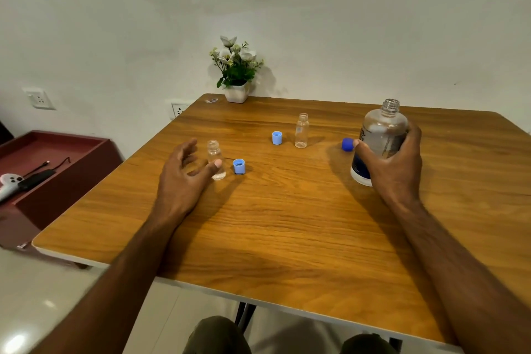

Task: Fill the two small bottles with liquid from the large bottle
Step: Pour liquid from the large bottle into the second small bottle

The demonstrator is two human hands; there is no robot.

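Observation:
On the wooden table (pixel 287 224) my right hand (pixel 393 164) grips the large clear bottle (pixel 382 135), uncapped, upright, with a dark blue label. Its dark blue cap (pixel 347 144) lies just left of it. One small clear bottle (pixel 216 158) stands uncapped at the left, and my left hand (pixel 184 175) is spread around it with the thumb in front of it; touching or apart I cannot tell. A light blue cap (pixel 239 167) sits to its right. The second small bottle (pixel 301 131) stands uncapped farther back, a light blue cap (pixel 277 138) beside it.
A white pot of flowers (pixel 237 72) stands at the table's far edge against the wall. To the left, a dark red low cabinet (pixel 57 158) holds a white controller (pixel 10 182) and a black cable. My knees show under the table's near edge.

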